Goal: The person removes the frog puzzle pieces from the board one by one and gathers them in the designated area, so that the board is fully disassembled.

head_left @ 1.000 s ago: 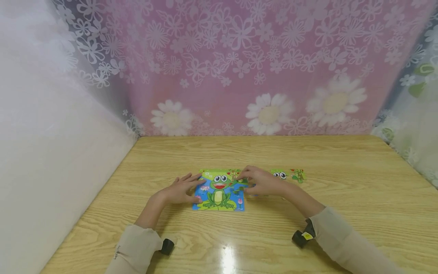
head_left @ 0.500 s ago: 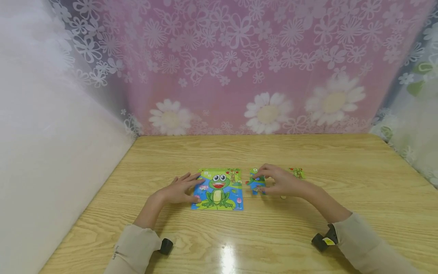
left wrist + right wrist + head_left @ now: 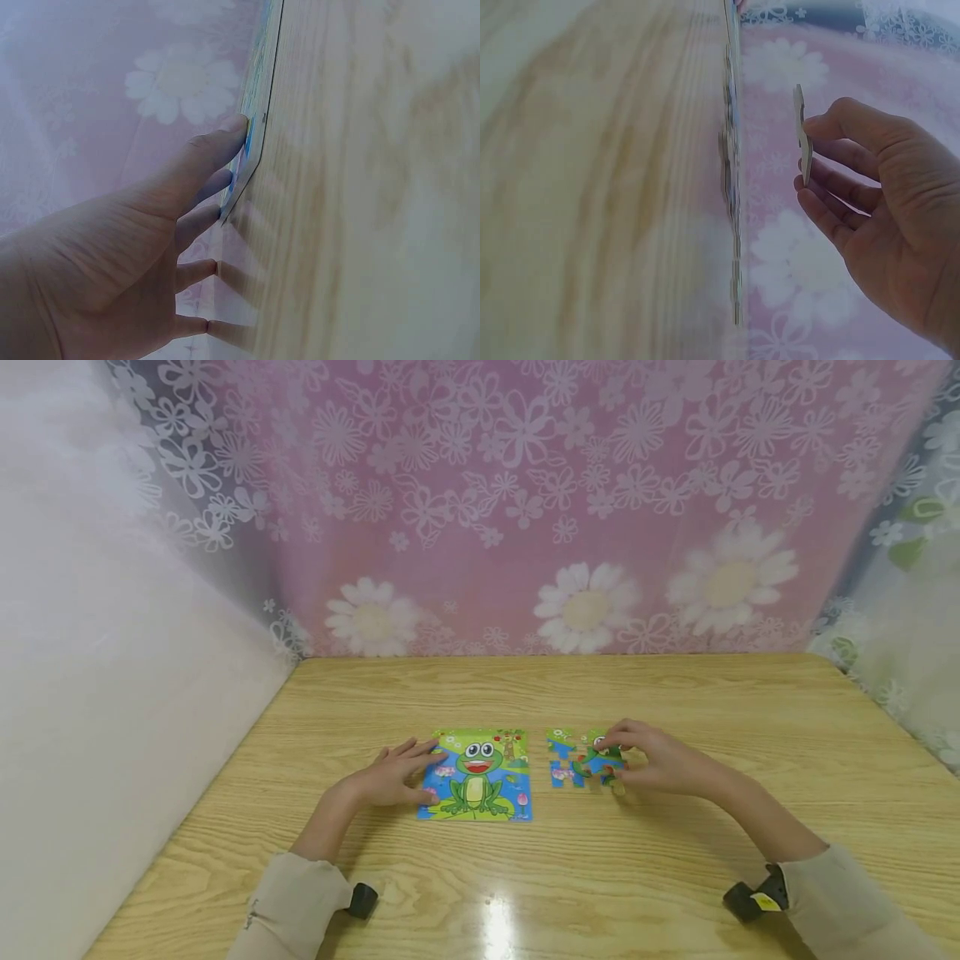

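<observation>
A square frog picture board (image 3: 476, 777) lies flat on the table. On its left edge rests my left hand (image 3: 393, 777), fingers spread; in the left wrist view the thumb of that hand (image 3: 112, 255) touches the board's edge (image 3: 259, 135). My right hand (image 3: 667, 762) pinches a blue and green puzzle piece (image 3: 602, 763) above other pieces. In the right wrist view this thin piece (image 3: 804, 142), held between thumb and fingers of the hand (image 3: 892, 172), is off the table. Pieces with a white flower (image 3: 560, 742) and a pink lotus (image 3: 564, 773) lie right of the board.
Loose pieces (image 3: 731, 165) lie on the wooden table (image 3: 480, 877) in the right wrist view. A flowered pink cloth (image 3: 480, 527) stands along the table's far edge, and a white sheet (image 3: 135, 677) runs along the left side.
My right hand has moved right from the board with a piece in its fingers, now over the loose pieces. Pieces it covered before now show. My left hand has stayed on the board.
</observation>
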Demonstrator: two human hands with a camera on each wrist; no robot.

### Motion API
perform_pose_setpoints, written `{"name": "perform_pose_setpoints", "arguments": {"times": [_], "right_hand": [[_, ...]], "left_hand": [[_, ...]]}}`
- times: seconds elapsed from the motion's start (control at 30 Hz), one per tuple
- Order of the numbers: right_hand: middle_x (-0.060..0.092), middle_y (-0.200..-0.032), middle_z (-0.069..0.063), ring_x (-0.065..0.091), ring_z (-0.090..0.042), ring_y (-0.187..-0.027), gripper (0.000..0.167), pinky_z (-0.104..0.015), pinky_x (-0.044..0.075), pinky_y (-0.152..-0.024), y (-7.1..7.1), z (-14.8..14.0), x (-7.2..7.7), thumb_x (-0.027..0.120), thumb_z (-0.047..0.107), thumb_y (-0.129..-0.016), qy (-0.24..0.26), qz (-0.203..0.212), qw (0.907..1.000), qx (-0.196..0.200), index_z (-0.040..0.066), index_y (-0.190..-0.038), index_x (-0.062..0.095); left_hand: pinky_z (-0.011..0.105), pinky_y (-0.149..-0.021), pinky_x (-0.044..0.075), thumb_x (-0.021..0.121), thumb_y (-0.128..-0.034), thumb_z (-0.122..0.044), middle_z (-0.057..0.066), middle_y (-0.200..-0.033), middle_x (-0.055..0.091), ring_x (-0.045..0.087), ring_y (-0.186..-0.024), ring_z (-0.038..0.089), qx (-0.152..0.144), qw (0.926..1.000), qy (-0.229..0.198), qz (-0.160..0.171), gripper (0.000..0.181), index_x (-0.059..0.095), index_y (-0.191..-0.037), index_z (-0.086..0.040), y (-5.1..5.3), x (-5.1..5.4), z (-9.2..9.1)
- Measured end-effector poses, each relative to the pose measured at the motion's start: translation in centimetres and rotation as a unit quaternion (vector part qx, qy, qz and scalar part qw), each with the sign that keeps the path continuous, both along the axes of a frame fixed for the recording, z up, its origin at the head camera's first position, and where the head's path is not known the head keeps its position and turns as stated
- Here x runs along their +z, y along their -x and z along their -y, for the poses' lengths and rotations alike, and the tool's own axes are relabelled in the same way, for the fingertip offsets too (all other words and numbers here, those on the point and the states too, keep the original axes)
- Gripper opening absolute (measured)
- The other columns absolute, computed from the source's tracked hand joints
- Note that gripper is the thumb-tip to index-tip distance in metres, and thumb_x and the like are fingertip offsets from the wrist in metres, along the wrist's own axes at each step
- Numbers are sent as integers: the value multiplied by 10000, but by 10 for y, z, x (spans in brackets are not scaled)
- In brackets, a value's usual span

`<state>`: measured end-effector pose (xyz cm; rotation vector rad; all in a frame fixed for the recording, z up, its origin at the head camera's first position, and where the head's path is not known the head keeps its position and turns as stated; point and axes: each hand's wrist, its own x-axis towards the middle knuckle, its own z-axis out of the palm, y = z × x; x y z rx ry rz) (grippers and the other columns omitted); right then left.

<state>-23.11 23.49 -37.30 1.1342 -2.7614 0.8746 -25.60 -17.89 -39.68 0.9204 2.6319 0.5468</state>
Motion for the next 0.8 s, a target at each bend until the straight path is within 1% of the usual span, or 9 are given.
{"name": "perform_pose_setpoints", "arguments": {"times": [0.1,0.23,0.33,0.43,0.53,0.63,0.8], "right_hand": [[529,-1078,-57,513,-204,-884,347,-415,468,-702,-2,-9,-1,655,-27,-783,-16,-116,9999,-99,28,-1124,630],[525,-1099,-90,515,-228,-900,350,-424,462,-691,-5,-19,-1,655,-24,-777,-80,-138,9995,-272,26,-1123,632],[508,-1138,-143,520,-278,-946,351,-440,461,-714,-6,-27,-3,662,-11,-786,-172,-33,9990,-422,30,-1133,629],[500,-1156,-153,517,-299,-981,355,-461,459,-746,-7,-33,-4,673,-6,-794,-209,69,9985,-504,26,-1144,621],[512,-1137,-121,518,-291,-979,357,-472,457,-760,-7,-39,-4,680,-9,-795,-189,82,9984,-528,21,-1145,617],[520,-1117,-95,520,-279,-971,345,-474,456,-762,-9,-44,-5,687,2,-793,-224,-9,9983,-543,28,-1132,625],[523,-1069,-56,524,-235,-921,316,-437,465,-734,-10,-52,-10,702,28,-790,-265,-149,9982,-524,44,-1100,644]], "left_hand": [[641,-998,-9,607,-865,-437,94,-1513,135,22,-1356,375,21,10000,8,9,714,323,-1444,-129,0,0,0],[637,-1002,-3,611,-861,-443,88,-1514,135,21,-1357,370,51,10000,18,28,721,323,-1444,-132,1,0,0],[634,-1004,-2,611,-860,-446,86,-1514,136,23,-1358,369,58,10000,25,33,722,324,-1444,-133,1,0,0],[634,-1003,-5,614,-860,-439,92,-1513,138,23,-1357,373,47,10000,-6,47,720,326,-1443,-129,0,1,-1],[641,-998,-4,613,-863,-432,105,-1511,141,27,-1354,382,19,10000,-36,31,717,327,-1441,-120,-1,2,0],[648,-993,-1,610,-867,-426,113,-1509,141,29,-1352,388,-6,10000,-38,14,712,326,-1441,-115,0,2,0],[648,-993,-5,613,-870,-411,112,-1510,140,27,-1352,388,-8,10000,-36,36,705,325,-1442,-116,0,2,0]]}}
